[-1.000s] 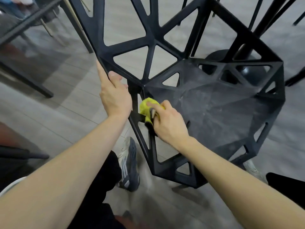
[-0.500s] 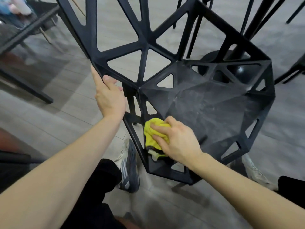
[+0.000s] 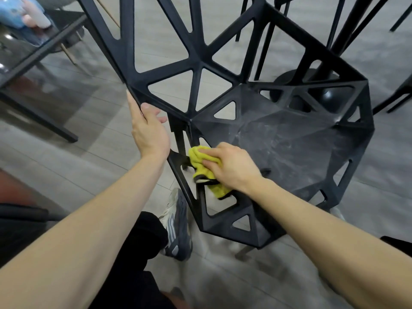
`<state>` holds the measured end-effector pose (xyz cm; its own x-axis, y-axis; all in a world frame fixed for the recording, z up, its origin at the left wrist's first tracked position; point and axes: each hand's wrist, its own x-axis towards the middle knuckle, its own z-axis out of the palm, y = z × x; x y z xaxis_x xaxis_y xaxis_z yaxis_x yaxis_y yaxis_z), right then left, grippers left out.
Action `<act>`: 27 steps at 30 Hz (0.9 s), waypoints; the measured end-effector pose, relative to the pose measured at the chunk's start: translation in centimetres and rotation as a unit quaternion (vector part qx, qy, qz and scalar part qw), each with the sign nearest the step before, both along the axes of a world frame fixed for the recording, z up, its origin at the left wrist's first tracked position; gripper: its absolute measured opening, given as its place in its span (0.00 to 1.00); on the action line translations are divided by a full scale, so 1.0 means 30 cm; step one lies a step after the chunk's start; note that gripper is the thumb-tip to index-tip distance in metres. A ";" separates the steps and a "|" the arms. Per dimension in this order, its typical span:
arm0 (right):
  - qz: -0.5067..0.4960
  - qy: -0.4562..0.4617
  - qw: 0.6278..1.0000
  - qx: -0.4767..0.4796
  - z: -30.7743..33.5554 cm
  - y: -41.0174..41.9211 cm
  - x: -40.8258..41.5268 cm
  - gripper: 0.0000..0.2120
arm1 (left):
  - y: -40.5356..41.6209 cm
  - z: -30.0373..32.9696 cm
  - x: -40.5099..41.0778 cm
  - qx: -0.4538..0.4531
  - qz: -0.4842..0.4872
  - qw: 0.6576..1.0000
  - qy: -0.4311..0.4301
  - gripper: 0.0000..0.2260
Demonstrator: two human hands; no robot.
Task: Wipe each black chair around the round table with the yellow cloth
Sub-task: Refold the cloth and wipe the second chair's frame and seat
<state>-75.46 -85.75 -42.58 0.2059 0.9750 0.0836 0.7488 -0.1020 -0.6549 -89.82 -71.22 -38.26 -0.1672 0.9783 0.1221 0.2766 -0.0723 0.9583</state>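
A: What do you see at the far left?

B: A dark glass table point(image 3: 33, 63) with thin black legs stands there on the grey floor point(image 3: 66, 157); on its top lie blurred blue and pink things, I cannot tell what they are.

A: And the left hand?

B: The left hand point(image 3: 149, 132) holds the lower edge of the backrest of the black chair point(image 3: 289, 141); the thumb lies along the outer side of the bar, the fingers are curled round it from the other side, only their tips show; so the hand is closed on the chair frame.

A: How does the chair look?

B: It is matt black, built of straight bars which make triangular holes in the backrest and round the seat; the seat is a faceted plate with pale dusty smears, and these lie to the right of the right fingers.

A: Where is the cloth?

B: The yellow cloth point(image 3: 200, 161) is bunched under the right hand point(image 3: 231, 168), at the left front part of the seat frame; it is soft and crumpled, with a dark hem, and one end hangs below the fingers through a hole in the frame; the fingers are bent over it and press it on the bar.

A: And below, and to the right?

B: Below the left hand a grey sneaker point(image 3: 176, 228) stands on the floor; beyond the seat, far from both hands, a round black table base point(image 3: 332, 97) shows through the holes.
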 end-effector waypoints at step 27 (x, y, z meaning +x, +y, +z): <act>0.013 -0.074 0.995 -0.071 -0.003 0.193 0.035 0.16 | -0.015 0.004 0.005 0.008 0.009 0.999 0.038 0.27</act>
